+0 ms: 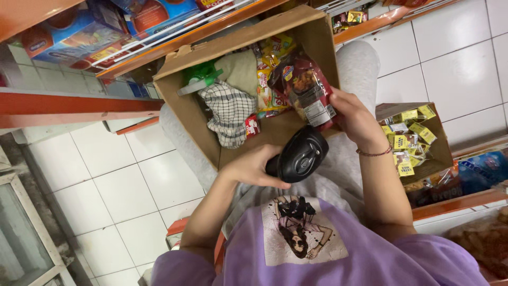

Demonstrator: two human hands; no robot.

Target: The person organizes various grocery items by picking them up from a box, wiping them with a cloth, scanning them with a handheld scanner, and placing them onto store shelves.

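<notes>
Head view: left hand (253, 168) grips black scanner (299, 154) just below snack bag (307, 91) clamped in right hand (355, 119).

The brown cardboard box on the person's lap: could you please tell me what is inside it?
A checked cloth, a green-topped bottle and yellow snack packets show; the dark red snack bag in the right hand covers whatever lies beneath.

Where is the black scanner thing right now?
In the head view, the black handheld scanner sits near the middle, gripped by the person's left hand, beside the dark red snack bag that the right hand holds over the cardboard box.
</notes>
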